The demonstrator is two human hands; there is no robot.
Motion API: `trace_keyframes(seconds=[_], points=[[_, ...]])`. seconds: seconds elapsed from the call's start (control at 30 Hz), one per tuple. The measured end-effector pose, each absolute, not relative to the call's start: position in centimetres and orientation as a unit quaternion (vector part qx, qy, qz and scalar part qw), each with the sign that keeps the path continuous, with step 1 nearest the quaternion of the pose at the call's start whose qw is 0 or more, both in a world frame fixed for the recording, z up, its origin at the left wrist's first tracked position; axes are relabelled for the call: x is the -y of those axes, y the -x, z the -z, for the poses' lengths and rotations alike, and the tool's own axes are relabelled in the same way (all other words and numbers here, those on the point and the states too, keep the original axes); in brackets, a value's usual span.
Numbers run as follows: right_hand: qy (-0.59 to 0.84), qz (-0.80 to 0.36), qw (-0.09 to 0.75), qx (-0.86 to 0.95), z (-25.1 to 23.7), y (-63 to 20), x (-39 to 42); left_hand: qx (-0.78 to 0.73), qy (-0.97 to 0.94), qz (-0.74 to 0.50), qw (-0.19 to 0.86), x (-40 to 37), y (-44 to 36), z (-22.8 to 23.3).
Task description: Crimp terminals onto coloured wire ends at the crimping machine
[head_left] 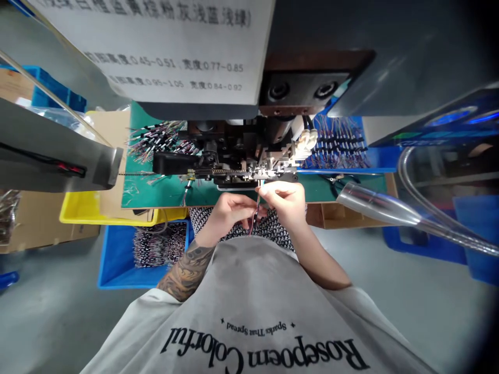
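Observation:
My left hand (230, 208), on a tattooed forearm, and my right hand (283, 200) meet just below the front of a black crimping machine (234, 156). Both pinch a thin multicoloured wire harness (256, 214) that hangs between them. My right hand's fingertips hold the upper wire ends right at the machine's metal die (260, 176). My left hand grips the harness lower down, against my patterned lap. My grey printed shirt fills the bottom of the view.
A green mat (156, 192) lies under the machine, with wire bundles (156, 136) at its left and more wires on a blue tray (339, 143) at the right. A yellow bin (78, 210), a blue floor bin (117, 259) of wires and a metal nozzle (374, 205) flank my hands.

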State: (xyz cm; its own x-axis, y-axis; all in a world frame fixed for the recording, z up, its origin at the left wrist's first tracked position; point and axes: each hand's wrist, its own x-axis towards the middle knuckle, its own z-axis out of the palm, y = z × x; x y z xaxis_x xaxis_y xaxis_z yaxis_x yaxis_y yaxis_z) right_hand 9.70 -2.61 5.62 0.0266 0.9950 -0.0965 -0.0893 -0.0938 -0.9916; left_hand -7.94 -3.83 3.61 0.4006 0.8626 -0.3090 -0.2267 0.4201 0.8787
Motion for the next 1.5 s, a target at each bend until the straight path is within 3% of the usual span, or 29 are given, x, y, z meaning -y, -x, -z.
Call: trace_keyframes(seconds=[0.23, 0.43, 1.2, 1.5], points=[[0.530, -0.456, 0.550, 0.458, -4.8, -8.4, 2.5, -0.500, -0.486, -0.481, 0.532, 3.3, 6.3, -5.6], [0.543, -0.456, 0.574, 0.409, -3.9, -7.6, 2.4, -0.535, -0.495, -0.505, 0.463, 3.3, 5.5, -5.5], [0.557, -0.482, 0.532, 0.418, -4.8, -7.3, 2.5, -0.571, -0.450, -0.512, 0.457, 3.5, 5.5, -5.8], [0.557, -0.458, 0.555, 0.416, -4.8, -7.6, 2.4, -0.557, -0.432, -0.502, 0.501, 3.3, 5.1, -6.2]])
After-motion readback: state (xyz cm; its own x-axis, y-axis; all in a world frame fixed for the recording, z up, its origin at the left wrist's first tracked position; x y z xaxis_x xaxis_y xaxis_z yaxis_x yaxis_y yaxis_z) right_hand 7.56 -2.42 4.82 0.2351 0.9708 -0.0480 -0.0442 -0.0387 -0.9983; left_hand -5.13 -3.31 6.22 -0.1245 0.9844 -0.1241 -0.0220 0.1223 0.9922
